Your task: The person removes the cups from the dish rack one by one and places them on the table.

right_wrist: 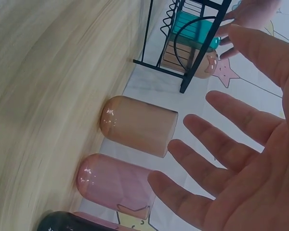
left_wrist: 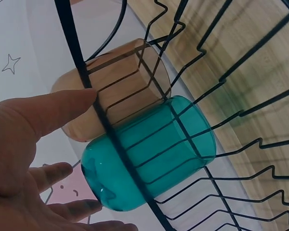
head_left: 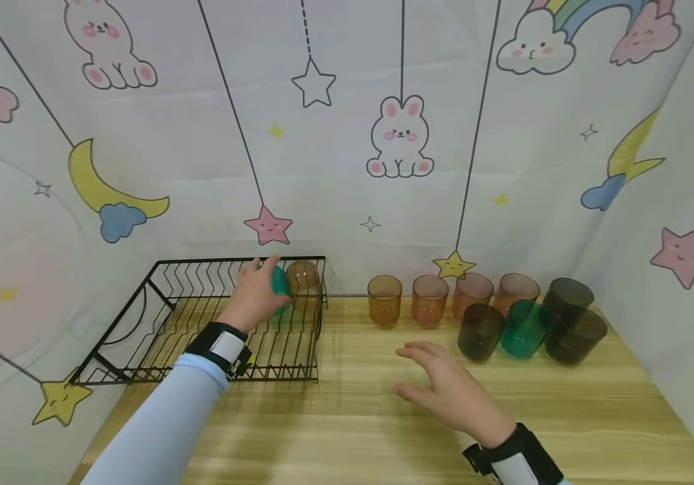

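Observation:
My left hand (head_left: 254,296) is over the back right of the black wire dish rack (head_left: 161,323), at a teal glass (left_wrist: 149,154) standing upside down in it. Its fingers are spread and the thumb stands apart; the fingertips are close to the teal glass's base, and whether they touch is hard to tell. An upside-down amber-brown glass (head_left: 302,277) stands right beside it in the rack. My right hand (head_left: 443,391) hovers over the table with fingers loosely extended and holding nothing, in front of an upright amber glass (head_left: 385,301) and an orange-pink glass (head_left: 429,301).
Further right stand two pink glasses (head_left: 472,289), several dark glasses (head_left: 481,331) and a green glass (head_left: 525,330), close together on the wooden table (head_left: 347,417). A printed cloth (head_left: 334,162) hangs behind the table and along its sides.

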{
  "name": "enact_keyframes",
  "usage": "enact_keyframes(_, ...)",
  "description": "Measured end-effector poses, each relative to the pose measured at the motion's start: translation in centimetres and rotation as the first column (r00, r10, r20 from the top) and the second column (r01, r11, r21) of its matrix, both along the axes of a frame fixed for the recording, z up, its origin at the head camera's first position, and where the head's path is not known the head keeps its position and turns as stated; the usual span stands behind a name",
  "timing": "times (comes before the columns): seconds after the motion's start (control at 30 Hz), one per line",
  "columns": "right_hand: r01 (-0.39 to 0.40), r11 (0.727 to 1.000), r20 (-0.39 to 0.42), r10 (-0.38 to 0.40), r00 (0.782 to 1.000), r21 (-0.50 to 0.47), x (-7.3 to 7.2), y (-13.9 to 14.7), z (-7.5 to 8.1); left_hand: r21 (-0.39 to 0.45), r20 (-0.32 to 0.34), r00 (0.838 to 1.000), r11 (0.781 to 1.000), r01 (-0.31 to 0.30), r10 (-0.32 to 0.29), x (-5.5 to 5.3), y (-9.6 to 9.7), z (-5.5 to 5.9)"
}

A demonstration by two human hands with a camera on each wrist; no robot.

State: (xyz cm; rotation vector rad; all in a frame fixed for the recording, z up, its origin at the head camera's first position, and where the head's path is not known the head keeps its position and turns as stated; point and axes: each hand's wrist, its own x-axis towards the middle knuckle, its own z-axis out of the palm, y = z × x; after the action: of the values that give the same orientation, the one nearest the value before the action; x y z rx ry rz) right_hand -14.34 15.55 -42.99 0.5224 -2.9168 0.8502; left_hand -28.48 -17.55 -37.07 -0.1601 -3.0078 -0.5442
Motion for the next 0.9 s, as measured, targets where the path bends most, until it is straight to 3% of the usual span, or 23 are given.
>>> enact_keyframes(0.43,0.078,0.996,-0.06,-0.079,0.995,-0.032,0.0,-0.1,0.1,-0.081,0.043,0.999,0.997,0.011,-0.008,-1.3,0.5,-0.8)
enact_keyframes(0.9,0.129,0.986,-0.106,-0.14,0.984,-0.104,-0.3,-0.1,0.1,-0.092,0.024,1.0,0.996,0.02,-0.018,-1.3,-0.2,-1.0)
